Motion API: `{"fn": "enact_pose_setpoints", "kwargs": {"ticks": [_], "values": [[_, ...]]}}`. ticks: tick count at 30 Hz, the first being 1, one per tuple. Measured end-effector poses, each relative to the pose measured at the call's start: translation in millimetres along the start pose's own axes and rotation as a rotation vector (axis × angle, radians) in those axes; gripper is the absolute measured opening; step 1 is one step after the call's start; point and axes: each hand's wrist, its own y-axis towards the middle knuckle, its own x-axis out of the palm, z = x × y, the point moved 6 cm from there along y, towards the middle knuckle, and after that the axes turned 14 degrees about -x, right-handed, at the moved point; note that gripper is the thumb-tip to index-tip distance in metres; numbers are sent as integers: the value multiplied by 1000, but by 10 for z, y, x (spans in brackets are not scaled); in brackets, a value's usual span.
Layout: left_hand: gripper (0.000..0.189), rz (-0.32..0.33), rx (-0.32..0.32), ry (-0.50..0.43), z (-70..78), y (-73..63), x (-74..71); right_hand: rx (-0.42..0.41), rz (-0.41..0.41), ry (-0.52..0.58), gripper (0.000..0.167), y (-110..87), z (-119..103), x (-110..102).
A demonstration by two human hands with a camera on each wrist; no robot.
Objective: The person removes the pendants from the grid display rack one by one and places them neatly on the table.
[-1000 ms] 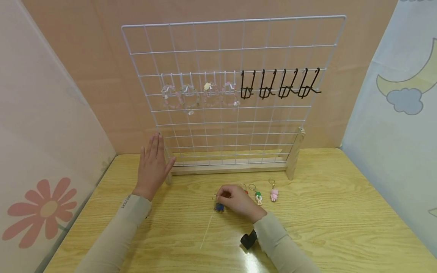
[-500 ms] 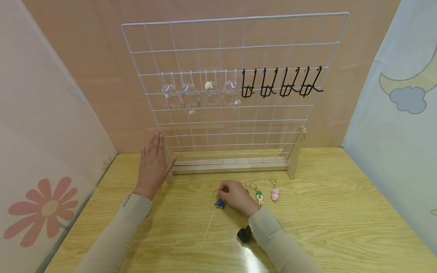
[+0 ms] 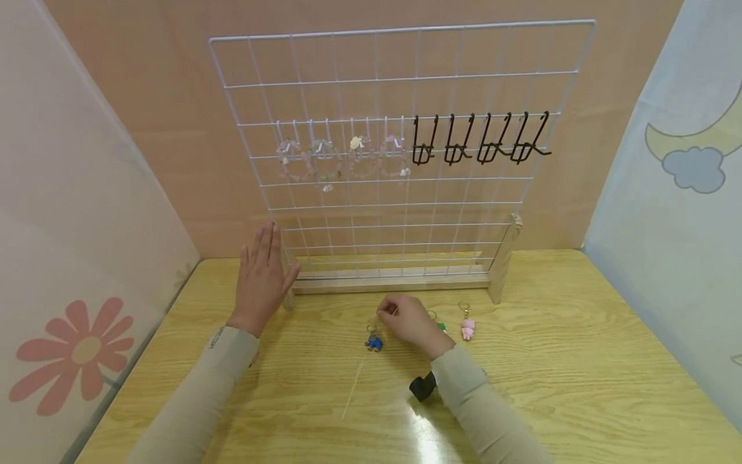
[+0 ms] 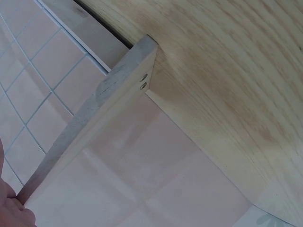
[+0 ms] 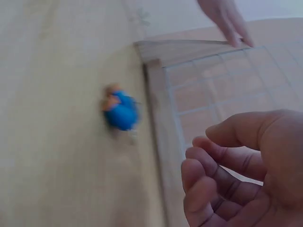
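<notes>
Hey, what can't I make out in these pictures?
Head view: small green keychain figure, mostly hidden by right hand.
Head view: black rounded object, partly behind the beige cloth sleeve.
Right wrist view: small blue keychain figure, blurred.
Left wrist view: left hand, cut by left edge.

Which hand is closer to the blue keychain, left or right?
Right. The right hand is just beside the blue keychain, to its right and slightly beyond; touching or not, unclear. The left hand is farther off to the left, on the wooden upright.
</notes>
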Motion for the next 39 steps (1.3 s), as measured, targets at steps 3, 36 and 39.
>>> {"fn": "enact_pose_setpoints", "kwargs": {"ticks": [3, 36, 39], "values": [[90, -3, -4, 5, 2, 4, 6, 23, 17, 34, 13, 25, -32, -135], [90, 9, -5, -16, 1, -23, 0, -151, 600, 642, 38, 618, -774, -1421], [90, 12, -5, -19, 2, -26, -3, -145, 605, 707, 40, 663, -795, -1429]]}}
